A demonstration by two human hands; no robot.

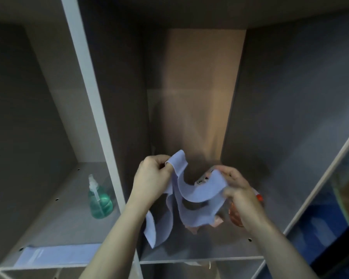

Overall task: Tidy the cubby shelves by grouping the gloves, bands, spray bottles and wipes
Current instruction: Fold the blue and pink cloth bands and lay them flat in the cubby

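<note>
A: Where is the purple band (191, 196) sitting?
B: It's hanging between both hands inside the middle cubby (270, 97).
A: Fingers?
B: The left hand (152, 176) is pinching one end; the right hand (237, 190) is gripping the other.

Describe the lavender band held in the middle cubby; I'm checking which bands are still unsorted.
The lavender band is a wide, flat strip of soft, stretchy-looking material, pale purple-blue. It hangs twisted in loose loops above the middle cubby's floor, not laid flat. The left hand pinches its upper end; the right hand grips the other side. Its lower loop dangles toward the front edge.
</note>
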